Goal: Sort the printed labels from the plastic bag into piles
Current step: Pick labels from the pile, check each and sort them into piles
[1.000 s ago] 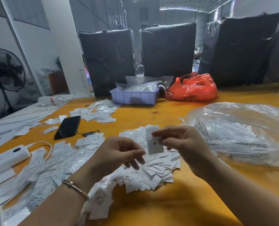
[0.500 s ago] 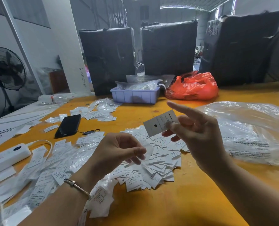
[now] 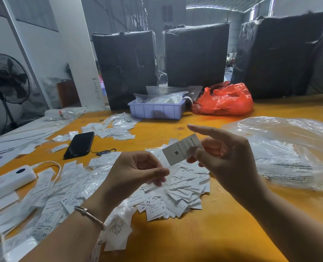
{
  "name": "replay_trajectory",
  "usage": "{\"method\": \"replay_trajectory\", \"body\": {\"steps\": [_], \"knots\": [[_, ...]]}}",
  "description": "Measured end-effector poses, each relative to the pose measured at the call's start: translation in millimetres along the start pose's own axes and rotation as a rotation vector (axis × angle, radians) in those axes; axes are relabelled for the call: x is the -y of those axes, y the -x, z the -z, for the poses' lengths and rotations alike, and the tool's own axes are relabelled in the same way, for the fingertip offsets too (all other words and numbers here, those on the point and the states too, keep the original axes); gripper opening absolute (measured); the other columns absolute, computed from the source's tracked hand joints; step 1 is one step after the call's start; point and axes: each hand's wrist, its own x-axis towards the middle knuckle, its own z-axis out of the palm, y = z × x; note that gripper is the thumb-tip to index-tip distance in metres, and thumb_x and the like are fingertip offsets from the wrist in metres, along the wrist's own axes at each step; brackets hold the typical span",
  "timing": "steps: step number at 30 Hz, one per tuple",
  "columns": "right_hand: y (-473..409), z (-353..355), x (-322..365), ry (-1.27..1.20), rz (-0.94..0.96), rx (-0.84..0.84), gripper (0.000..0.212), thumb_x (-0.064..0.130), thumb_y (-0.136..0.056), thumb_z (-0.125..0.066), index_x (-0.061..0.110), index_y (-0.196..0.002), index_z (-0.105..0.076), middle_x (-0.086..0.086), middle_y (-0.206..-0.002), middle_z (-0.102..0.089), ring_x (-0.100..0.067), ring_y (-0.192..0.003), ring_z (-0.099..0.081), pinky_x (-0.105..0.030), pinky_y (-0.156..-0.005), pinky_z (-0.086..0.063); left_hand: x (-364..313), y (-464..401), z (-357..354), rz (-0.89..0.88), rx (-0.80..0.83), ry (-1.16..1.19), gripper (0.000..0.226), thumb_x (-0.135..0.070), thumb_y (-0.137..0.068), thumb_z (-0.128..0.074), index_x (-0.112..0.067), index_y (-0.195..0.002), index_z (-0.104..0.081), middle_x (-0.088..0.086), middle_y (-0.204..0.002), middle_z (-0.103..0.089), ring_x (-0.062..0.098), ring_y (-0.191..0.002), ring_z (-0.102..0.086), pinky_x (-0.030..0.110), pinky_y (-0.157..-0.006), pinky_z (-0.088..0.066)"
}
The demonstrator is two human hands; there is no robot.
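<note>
Label marked M (image 3: pixel 182 149) pinched by right hand (image 3: pixel 226 157) above label pile (image 3: pixel 177 193) on yellow desk (image 3: pixel 223 233). Left hand (image 3: pixel 136 173) curled beside it; whether anything is held cannot be told. Clear plastic bag (image 3: pixel 289 154) laid at right.

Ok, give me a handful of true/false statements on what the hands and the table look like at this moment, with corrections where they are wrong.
1. The right hand pinches a label printed with an M. True.
2. The left hand grips the black phone. False: the phone lies on the table, apart from both hands; the left hand's fingers are curled above the label pile, and whether they hold anything cannot be told.
3. The clear plastic bag lies to the right of the right hand. True.
4. The red bag sits inside the lilac tray. False: it sits beside the tray, to its right.
5. A bracelet is on the left wrist. True.
</note>
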Motion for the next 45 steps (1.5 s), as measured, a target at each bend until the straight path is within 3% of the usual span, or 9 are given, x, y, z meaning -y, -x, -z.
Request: {"method": "replay_trajectory", "body": {"steps": [8,15,27,34,37,41,45], "knots": [[-1.1,0.1,-2.8,0.022,-0.006,-0.009,0.042,0.003,-0.082,-0.072,0.015,-0.121,-0.064,0.005,-0.083,-0.074,-0.007,-0.066,-0.071,-0.012,-0.057,-0.052,0.3,0.2,-0.7,-0.003,0.031,-0.015,0.027,-0.023,-0.070,-0.081,-0.001,-0.081,-0.071,0.012,-0.072,-0.074,0.023,-0.062,-0.071,0.020,-0.057,-0.053],[2.0,-3.6,-3.1,0.096,0.035,0.030,0.042,-0.006,-0.080,-0.070,0.023,-0.110,-0.067,0.002,-0.079,-0.075,-0.008,-0.063,-0.071,-0.017,-0.061,-0.055,0.2,-0.2,0.0,0.005,0.014,-0.034,0.025,-0.026,-0.071,-0.080,-0.004,-0.080,-0.071,0.011,-0.072,-0.074,0.022,-0.061,-0.070,0.021,-0.057,-0.053],[-1.8,2.7,-9.4,0.097,-0.027,0.138,0.038,-0.009,-0.079,-0.069,0.014,-0.109,-0.068,-0.004,-0.075,-0.072,-0.013,-0.060,-0.069,-0.018,-0.058,-0.052,-0.5,-0.3,0.0,0.022,0.065,-0.041,0.024,-0.033,-0.075,-0.075,-0.011,-0.081,-0.073,0.009,-0.077,-0.076,0.023,-0.065,-0.072,0.021,-0.057,-0.053],[3.8,-5.5,-14.6,0.183,-0.085,0.247,0.038,-0.004,-0.080,-0.070,0.016,-0.112,-0.067,-0.004,-0.075,-0.073,-0.016,-0.063,-0.070,-0.039,-0.068,-0.059,-0.4,0.7,-3.6,0.039,0.093,-0.042,0.027,-0.031,-0.074,-0.076,-0.005,-0.083,-0.073,0.010,-0.076,-0.075,0.023,-0.065,-0.072,0.021,-0.056,-0.052],[2.4,-6.2,-14.4,0.205,-0.092,0.196,0.029,0.006,-0.080,-0.074,0.016,-0.107,-0.067,-0.001,-0.078,-0.072,-0.018,-0.065,-0.069,-0.039,-0.064,-0.057,-0.9,0.7,-3.1,0.038,0.066,-0.044,0.028,-0.031,-0.073,-0.075,-0.005,-0.082,-0.072,0.009,-0.076,-0.075,0.022,-0.065,-0.072,0.020,-0.055,-0.051],[-0.9,-1.8,-10.3,0.171,-0.083,0.088,0.021,-0.002,-0.079,-0.072,0.014,-0.092,-0.072,0.002,-0.074,-0.072,-0.015,-0.063,-0.069,-0.040,-0.063,-0.058,-0.8,-0.1,-2.4,0.047,0.031,-0.049,0.030,-0.034,-0.073,-0.074,-0.005,-0.082,-0.072,0.007,-0.079,-0.076,0.020,-0.066,-0.072,0.018,-0.055,-0.052],[2.7,-5.7,-9.5,0.197,-0.068,0.124,0.017,-0.001,-0.079,-0.072,0.013,-0.088,-0.075,0.004,-0.073,-0.072,-0.011,-0.062,-0.068,-0.039,-0.061,-0.057,-0.1,-0.1,-3.6,0.044,0.022,-0.040,0.027,-0.035,-0.071,-0.075,-0.010,-0.080,-0.073,0.006,-0.080,-0.076,0.016,-0.070,-0.071,0.020,-0.057,-0.053]]}}
